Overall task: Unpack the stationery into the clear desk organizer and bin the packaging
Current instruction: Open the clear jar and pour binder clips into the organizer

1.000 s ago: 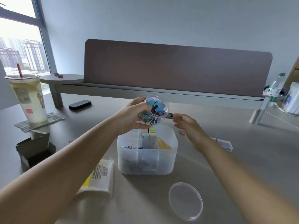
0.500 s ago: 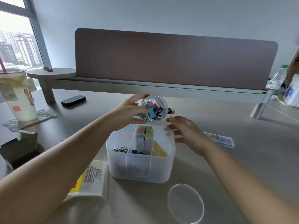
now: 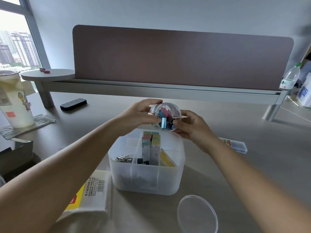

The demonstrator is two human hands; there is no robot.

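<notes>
A clear round tub of coloured binder clips [image 3: 165,117] is tipped with its mouth toward me, just above the far edge of the clear desk organizer [image 3: 144,179]. My left hand [image 3: 138,115] grips the tub from the left and my right hand [image 3: 191,128] holds it from the right and below. A blue clip sits at the tub's lip. The organizer holds paper clips [image 3: 124,158], black clips and pastel sticky-note packs [image 3: 151,145]. The tub's clear lid [image 3: 196,216] lies flat in front of the organizer.
A white and yellow package [image 3: 90,194] lies left of the organizer, an open dark box [image 3: 16,153] further left. A drink cup [image 3: 14,101] stands on a napkin at far left. A black remote [image 3: 73,104] and a clear slim case [image 3: 234,145] lie on the table. A water bottle [image 3: 290,78] stands at the right.
My right hand has closed in from beside the tub and now holds it. The tub has tilted further, mouth toward me, and clips have slid to its lip.
</notes>
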